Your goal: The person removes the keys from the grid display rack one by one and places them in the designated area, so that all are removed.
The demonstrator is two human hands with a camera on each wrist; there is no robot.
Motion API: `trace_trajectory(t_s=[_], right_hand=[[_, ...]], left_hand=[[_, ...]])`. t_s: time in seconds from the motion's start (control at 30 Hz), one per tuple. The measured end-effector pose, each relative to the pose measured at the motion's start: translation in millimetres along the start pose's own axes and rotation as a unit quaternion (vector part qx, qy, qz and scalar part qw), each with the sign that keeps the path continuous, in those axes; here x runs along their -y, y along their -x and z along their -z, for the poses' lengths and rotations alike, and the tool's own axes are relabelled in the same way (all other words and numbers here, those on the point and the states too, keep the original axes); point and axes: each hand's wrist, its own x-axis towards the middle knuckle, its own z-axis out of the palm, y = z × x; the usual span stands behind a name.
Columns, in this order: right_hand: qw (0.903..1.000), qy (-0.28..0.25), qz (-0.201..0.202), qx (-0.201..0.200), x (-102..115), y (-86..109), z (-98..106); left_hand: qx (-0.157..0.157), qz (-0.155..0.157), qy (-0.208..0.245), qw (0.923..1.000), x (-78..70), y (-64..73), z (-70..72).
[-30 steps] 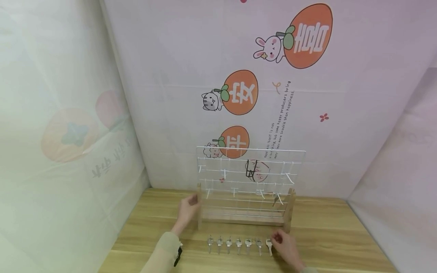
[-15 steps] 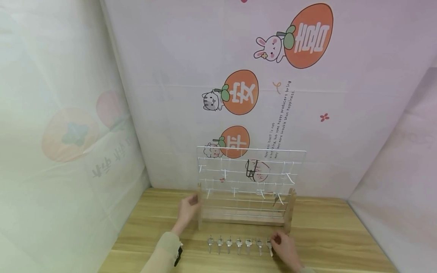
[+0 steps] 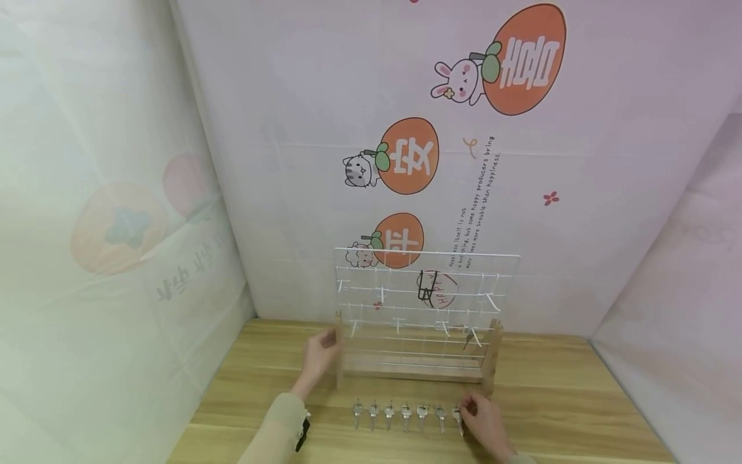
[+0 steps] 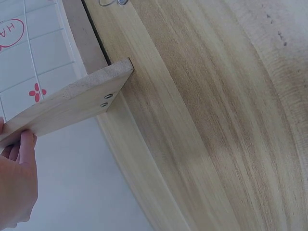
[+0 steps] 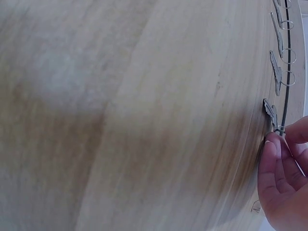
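A white wire grid rack (image 3: 428,252) in a wooden stand rises from the table, with several white hooks on it. My left hand (image 3: 319,357) grips the stand's left wooden upright (image 3: 339,367); in the left wrist view, fingers and thumb lie on either side of this board (image 4: 72,106). In front of the stand, several silver keys (image 3: 406,414) with small rings lie in a row. At the row's right end, my right hand (image 3: 485,422) pinches the ring of the last key (image 5: 270,113). That key is slightly tilted, and fingers cover part of its ring.
A black bracket-like hook (image 3: 427,288) hangs on the upper grid. A key-shaped thing (image 3: 467,341) hangs near the lower right hook. Printed white cloth (image 3: 290,193) encloses the wooden table (image 3: 556,399) at the back and both sides.
The last key on the right has tilted a little under the right hand, which shifted slightly. My left hand stays on the upright.
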Motion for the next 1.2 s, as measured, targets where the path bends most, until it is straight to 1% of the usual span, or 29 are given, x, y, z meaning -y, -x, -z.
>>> trace_trajectory(t_s=[0.17, 0.5, 0.7, 0.83, 0.97, 1.07, 1.2], right_hand=[[1.0000, 0.005, 0.001, 0.000, -0.9, -1.0, -0.1], [0.9991, 0.008, -0.032, 0.026, -0.1, -2.4, 2.5], [0.9991, 0.018, -0.030, 0.025, -3.3, -3.7, 0.6], [0.9993, 0.007, -0.032, 0.019, -5.1, -4.0, 0.4], [0.9991, -0.008, -0.038, 0.018, -3.2, -5.5, 3.2], [0.9985, -0.025, -0.044, 0.020, 1.7, -7.3, 8.0], [0.9978, -0.047, -0.043, 0.018, 9.1, -9.2, 16.9]], left_hand=[[-0.003, -0.002, 0.001, 1.0000, -0.3, -0.1, 0.0], [0.000, -0.008, 0.002, 1.0000, 0.3, -0.5, 0.4], [-0.006, -0.016, -0.003, 0.9999, 0.9, -1.2, -0.2], [-0.008, -0.025, -0.006, 0.9996, 0.7, -0.7, -1.0], [-0.008, -0.025, 0.002, 0.9997, 1.1, -1.1, -0.8], [-0.007, -0.017, 0.008, 0.9998, 0.5, -1.4, -0.7], [-0.005, -0.017, 0.004, 0.9998, 0.1, -1.6, -1.0]])
